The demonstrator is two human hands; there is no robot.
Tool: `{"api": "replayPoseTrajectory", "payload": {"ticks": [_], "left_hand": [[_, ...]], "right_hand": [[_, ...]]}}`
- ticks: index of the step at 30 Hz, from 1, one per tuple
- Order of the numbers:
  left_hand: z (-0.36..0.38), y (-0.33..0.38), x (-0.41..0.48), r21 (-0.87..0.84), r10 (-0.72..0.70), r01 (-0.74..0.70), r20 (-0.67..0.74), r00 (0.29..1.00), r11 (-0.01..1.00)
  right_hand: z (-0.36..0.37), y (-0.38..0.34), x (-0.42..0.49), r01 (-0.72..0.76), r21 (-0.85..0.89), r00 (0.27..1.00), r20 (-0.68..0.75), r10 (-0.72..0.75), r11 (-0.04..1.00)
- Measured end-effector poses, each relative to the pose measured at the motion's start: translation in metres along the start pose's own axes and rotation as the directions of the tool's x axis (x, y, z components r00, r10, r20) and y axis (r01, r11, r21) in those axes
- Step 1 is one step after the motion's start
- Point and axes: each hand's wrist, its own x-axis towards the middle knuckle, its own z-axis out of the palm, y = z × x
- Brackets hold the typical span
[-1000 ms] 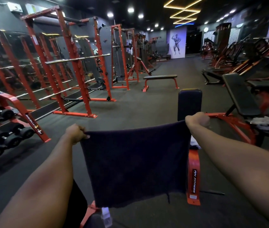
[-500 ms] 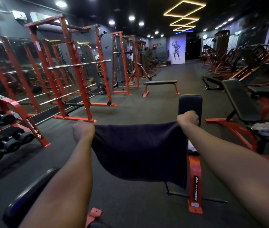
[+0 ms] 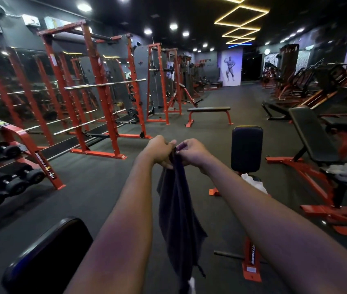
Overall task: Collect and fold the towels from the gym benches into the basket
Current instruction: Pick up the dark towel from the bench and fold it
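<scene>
Dark purple towel (image 3: 177, 211) hangs doubled lengthwise; edges frayed

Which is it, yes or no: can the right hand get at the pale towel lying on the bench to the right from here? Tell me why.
Probably not yet. The right hand is pinching the dark towel together with the left hand, so it is busy. The pale towel lies well off to the right on the bench, seemingly beyond arm's stretch.

Left hand (image 3: 160, 152) and right hand (image 3: 191, 152) pinched closed together, arms outstretched.
</scene>
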Motion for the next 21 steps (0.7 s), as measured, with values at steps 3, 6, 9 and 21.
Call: {"api": "replayPoseTrajectory", "payload": {"ticks": [3,6,9,21], "left_hand": [[-0.011,-0.002,-0.004,-0.107,0.003,0.014,0.155,0.988,0.994],[-0.016,-0.012,-0.002,-0.019,0.102,-0.101,0.117,0.988,0.995],[-0.019,-0.036,0.003,0.058,0.127,-0.138,0.17,0.977,0.989],[-0.048,-0.095,0.011,0.354,0.118,-0.06,-0.145,0.982,0.933]], "right_hand": [[-0.01,0.003,-0.006,0.04,0.019,0.991,0.128,-0.042,0.999],[-0.012,0.007,-0.008,0.1,0.013,0.992,0.082,-0.1,0.995],[-0.019,0.003,-0.01,0.141,0.026,0.989,0.05,-0.142,0.99],[-0.057,0.044,0.01,-0.11,-0.075,0.956,-0.282,0.084,0.991]]}}
